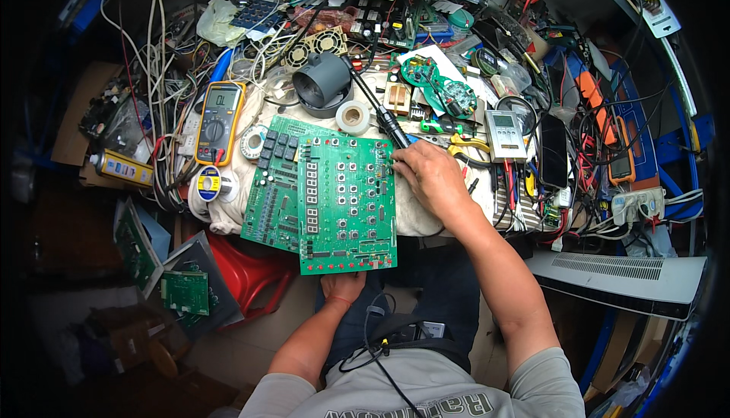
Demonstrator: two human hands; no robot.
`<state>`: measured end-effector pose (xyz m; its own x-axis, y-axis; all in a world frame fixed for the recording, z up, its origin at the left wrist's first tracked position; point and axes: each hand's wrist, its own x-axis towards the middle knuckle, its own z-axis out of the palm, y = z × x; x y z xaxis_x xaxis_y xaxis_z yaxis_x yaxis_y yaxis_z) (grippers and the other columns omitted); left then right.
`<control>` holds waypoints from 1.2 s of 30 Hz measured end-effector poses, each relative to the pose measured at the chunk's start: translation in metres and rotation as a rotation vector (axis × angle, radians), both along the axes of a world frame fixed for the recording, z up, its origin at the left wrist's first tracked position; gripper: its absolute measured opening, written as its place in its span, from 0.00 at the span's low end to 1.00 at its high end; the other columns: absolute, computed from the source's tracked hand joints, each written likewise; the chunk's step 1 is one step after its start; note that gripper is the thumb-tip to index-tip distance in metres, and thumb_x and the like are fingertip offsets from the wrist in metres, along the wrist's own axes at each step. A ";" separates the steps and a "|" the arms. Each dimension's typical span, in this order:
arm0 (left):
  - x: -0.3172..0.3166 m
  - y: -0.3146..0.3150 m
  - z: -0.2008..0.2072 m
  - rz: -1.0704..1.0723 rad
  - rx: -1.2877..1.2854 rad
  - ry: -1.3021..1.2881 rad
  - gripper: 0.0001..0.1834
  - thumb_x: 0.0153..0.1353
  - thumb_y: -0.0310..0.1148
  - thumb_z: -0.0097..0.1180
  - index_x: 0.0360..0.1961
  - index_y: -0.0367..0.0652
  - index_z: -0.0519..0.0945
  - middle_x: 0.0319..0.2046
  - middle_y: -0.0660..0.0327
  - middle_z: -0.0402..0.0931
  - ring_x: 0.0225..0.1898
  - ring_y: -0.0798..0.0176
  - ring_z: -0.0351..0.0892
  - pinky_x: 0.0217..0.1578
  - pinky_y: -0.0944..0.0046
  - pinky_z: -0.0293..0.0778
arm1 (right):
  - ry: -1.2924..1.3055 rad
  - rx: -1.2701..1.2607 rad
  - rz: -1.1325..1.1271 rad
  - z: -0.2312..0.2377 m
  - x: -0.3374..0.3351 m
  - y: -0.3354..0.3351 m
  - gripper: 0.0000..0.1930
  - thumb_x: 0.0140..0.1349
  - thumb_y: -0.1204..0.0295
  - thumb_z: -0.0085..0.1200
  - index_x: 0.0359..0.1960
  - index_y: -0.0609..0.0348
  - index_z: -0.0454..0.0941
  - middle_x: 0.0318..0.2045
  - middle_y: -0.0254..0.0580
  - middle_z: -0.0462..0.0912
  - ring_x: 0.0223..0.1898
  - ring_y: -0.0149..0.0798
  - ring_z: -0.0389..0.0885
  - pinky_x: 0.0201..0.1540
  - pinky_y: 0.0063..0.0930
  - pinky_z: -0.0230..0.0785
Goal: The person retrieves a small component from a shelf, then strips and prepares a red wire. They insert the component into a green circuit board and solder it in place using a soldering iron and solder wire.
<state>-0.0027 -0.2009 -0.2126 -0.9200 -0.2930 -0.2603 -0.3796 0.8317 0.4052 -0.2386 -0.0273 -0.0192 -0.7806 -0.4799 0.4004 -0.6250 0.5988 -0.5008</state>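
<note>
A green circuit board [331, 190] with digit displays and rows of push buttons overhangs the bench's front edge. Beneath its lower edge, my left hand [344, 286] grips it from below, most of the fingers hidden behind the board. My right hand [432, 180] pinches the upper part of its right edge, fingers bent. A second green circuit board [272, 209] with black relays lies partly under the first, to the left. Just beyond my right fingers, a black pen-like tool [389, 124] slants down from a grey cup-shaped holder [323, 83].
A yellow multimeter [220, 125] and solder spool [208, 184] stand left. Behind the boards is a tape roll [353, 117]. Yellow-handled pliers [469, 144] and a white tester [504, 135] lie right. Tangled cables and parts crowd the back. A red stool [247, 277] stands below left.
</note>
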 end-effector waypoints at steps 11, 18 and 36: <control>0.002 0.000 -0.005 0.015 0.008 0.044 0.20 0.66 0.56 0.57 0.42 0.54 0.89 0.39 0.55 0.88 0.40 0.41 0.87 0.42 0.40 0.82 | 0.016 0.025 0.012 0.000 0.000 0.001 0.08 0.62 0.73 0.67 0.42 0.57 0.87 0.33 0.45 0.83 0.37 0.54 0.84 0.41 0.45 0.78; 0.004 -0.001 -0.012 -0.026 -0.061 0.090 0.23 0.65 0.60 0.57 0.47 0.56 0.87 0.43 0.55 0.87 0.40 0.42 0.87 0.38 0.41 0.83 | 0.052 0.054 0.026 -0.002 0.001 0.000 0.09 0.60 0.72 0.68 0.42 0.55 0.87 0.34 0.42 0.84 0.38 0.51 0.84 0.41 0.43 0.78; 0.004 -0.001 -0.013 -0.006 -0.047 0.138 0.21 0.64 0.57 0.59 0.47 0.55 0.87 0.41 0.55 0.87 0.39 0.41 0.86 0.38 0.40 0.82 | -0.079 0.045 0.017 0.004 -0.007 0.001 0.08 0.64 0.68 0.66 0.42 0.57 0.89 0.35 0.43 0.86 0.39 0.50 0.86 0.42 0.41 0.79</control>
